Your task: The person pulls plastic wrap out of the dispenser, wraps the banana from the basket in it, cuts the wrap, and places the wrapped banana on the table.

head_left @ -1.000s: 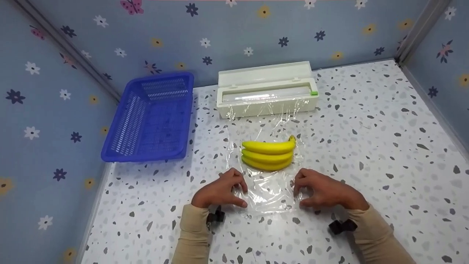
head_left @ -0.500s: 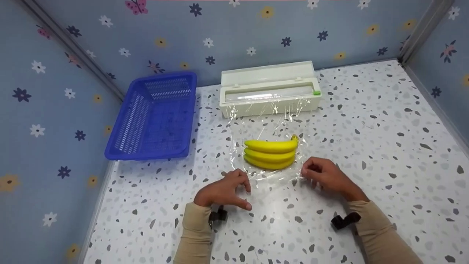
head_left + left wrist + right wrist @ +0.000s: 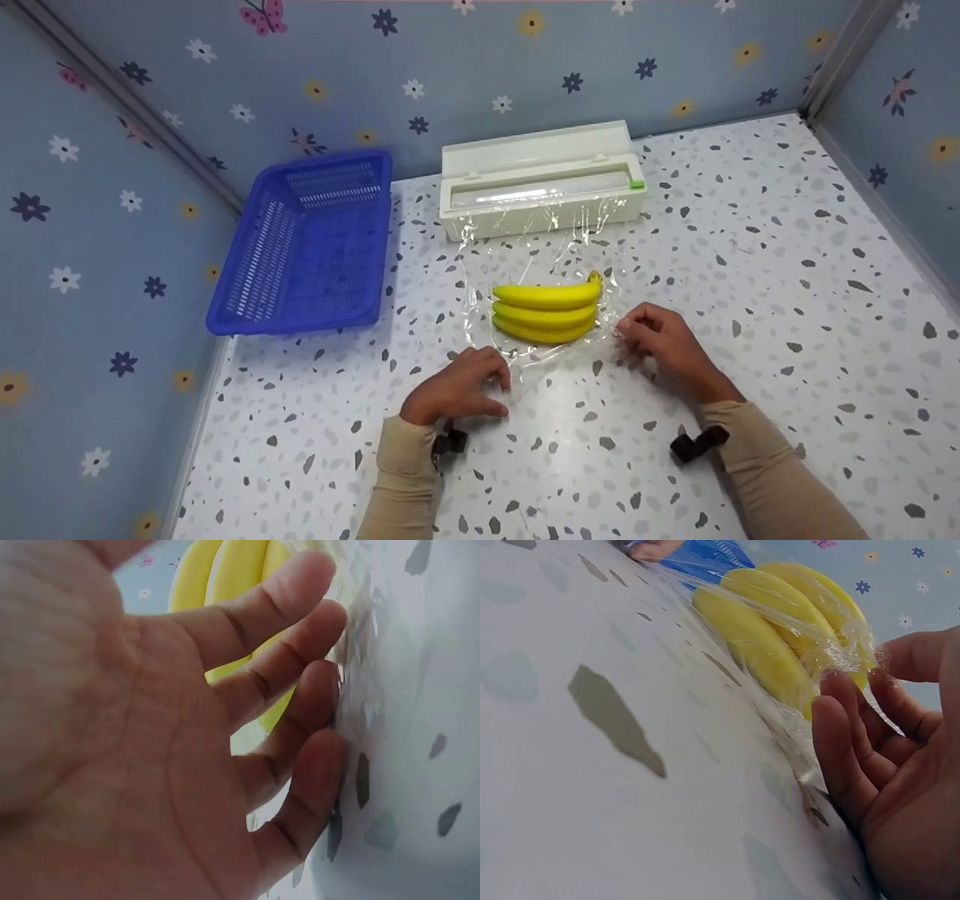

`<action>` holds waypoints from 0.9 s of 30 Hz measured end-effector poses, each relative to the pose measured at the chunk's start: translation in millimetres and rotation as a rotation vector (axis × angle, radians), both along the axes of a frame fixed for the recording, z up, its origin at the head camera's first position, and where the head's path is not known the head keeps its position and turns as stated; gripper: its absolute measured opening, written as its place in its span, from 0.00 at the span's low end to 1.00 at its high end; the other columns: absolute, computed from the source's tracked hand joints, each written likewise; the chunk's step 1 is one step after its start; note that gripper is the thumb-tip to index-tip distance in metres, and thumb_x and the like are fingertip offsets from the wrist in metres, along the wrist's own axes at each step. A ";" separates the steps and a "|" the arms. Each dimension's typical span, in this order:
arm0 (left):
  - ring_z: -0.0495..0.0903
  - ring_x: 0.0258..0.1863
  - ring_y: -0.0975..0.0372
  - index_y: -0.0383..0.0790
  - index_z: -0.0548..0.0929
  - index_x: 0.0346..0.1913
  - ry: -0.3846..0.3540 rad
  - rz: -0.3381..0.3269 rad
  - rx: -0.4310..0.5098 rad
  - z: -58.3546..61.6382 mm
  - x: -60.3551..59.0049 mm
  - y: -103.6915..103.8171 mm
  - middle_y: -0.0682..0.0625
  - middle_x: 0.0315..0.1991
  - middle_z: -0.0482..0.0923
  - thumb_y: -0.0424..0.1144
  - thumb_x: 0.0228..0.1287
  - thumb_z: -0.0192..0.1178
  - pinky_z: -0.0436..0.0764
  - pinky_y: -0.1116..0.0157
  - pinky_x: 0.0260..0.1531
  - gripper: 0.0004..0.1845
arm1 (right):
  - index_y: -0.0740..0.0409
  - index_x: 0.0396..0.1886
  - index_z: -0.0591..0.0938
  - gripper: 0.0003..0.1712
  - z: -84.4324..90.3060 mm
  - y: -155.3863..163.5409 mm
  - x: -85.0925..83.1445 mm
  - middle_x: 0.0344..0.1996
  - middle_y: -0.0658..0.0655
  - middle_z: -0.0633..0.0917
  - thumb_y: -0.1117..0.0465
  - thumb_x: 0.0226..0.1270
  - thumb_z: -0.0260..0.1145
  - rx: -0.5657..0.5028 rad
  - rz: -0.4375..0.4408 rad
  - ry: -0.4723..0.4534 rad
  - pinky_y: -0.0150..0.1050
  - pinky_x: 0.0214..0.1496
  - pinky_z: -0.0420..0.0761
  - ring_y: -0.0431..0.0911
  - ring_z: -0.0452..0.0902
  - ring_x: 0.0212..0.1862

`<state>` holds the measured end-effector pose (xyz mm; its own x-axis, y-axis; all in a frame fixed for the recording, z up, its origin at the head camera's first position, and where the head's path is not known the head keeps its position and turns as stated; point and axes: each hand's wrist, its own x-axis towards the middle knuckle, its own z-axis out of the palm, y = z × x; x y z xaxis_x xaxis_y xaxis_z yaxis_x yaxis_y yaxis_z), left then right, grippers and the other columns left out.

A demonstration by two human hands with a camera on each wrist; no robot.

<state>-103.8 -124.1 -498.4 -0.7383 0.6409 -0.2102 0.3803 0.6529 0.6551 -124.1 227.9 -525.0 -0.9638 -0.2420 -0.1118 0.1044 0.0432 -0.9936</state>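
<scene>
A bunch of yellow bananas (image 3: 545,311) (image 3: 225,585) (image 3: 780,622) lies on a sheet of clear cling film (image 3: 540,251) that runs from a white dispenser box (image 3: 540,199). My right hand (image 3: 628,330) (image 3: 870,682) is at the bunch's right end and pinches the film's edge, drawn up over the fruit. My left hand (image 3: 501,394) sits near the bunch's front left. Its fingers (image 3: 315,690) are loosely bent, with their tips touching the crumpled film (image 3: 360,675) on the table.
A blue plastic basket (image 3: 300,322) stands at the left against the flowered wall. The speckled white table (image 3: 750,300) stretches to the right and toward me. Walls close off the back and both sides.
My right hand has carried the film's near edge forward from the table up to the bananas. The left hand has crept a little forward, and the flat film in front has gathered toward the bunch.
</scene>
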 end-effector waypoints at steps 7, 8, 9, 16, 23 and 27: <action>0.76 0.41 0.62 0.44 0.86 0.41 0.041 0.016 0.098 -4.2 -3.8 -0.4 0.56 0.39 0.81 0.37 0.62 0.68 0.74 0.61 0.46 0.06 | 0.70 0.40 0.75 0.13 -2.8 0.6 -1.1 0.33 0.62 0.80 0.61 0.74 0.63 -0.040 -0.060 0.018 0.42 0.35 0.84 0.51 0.80 0.32; 0.77 0.40 0.62 0.44 0.86 0.41 0.028 0.025 0.123 -4.5 -3.9 -1.3 0.56 0.39 0.81 0.37 0.64 0.67 0.75 0.61 0.46 0.05 | 0.70 0.40 0.75 0.12 -3.2 0.6 -0.8 0.33 0.62 0.80 0.62 0.74 0.63 -0.047 -0.067 0.018 0.42 0.34 0.84 0.51 0.80 0.32; 0.78 0.40 0.63 0.44 0.86 0.41 0.012 0.037 0.144 -4.6 -3.9 -2.4 0.57 0.38 0.82 0.38 0.65 0.66 0.76 0.62 0.45 0.04 | 0.68 0.40 0.76 0.11 -3.6 0.5 -0.5 0.33 0.63 0.81 0.62 0.74 0.62 -0.053 -0.077 0.022 0.42 0.34 0.84 0.51 0.80 0.32; 0.78 0.40 0.63 0.49 0.86 0.41 -0.115 0.183 0.277 -5.7 -2.0 -12.7 0.60 0.39 0.83 0.45 0.70 0.62 0.77 0.61 0.44 0.06 | 0.69 0.40 0.77 0.10 -2.3 0.4 -0.4 0.36 0.67 0.82 0.63 0.74 0.63 -0.133 -0.142 0.099 0.44 0.36 0.84 0.53 0.81 0.35; 0.84 0.47 0.57 0.36 0.83 0.45 -0.200 0.240 0.526 -3.9 1.4 -11.8 0.47 0.44 0.87 0.36 0.75 0.58 0.79 0.52 0.48 0.07 | 0.76 0.38 0.72 0.12 2.2 1.2 1.7 0.40 0.68 0.83 0.66 0.76 0.58 -0.255 -0.185 0.170 0.43 0.40 0.84 0.55 0.81 0.40; 0.85 0.45 0.51 0.30 0.81 0.46 -0.209 0.286 0.591 2.2 -0.4 -10.7 0.41 0.43 0.87 0.33 0.75 0.55 0.79 0.51 0.41 0.08 | 0.75 0.35 0.70 0.11 7.8 -0.9 2.6 0.33 0.66 0.83 0.69 0.76 0.55 -0.325 -0.173 0.207 0.40 0.34 0.83 0.51 0.81 0.33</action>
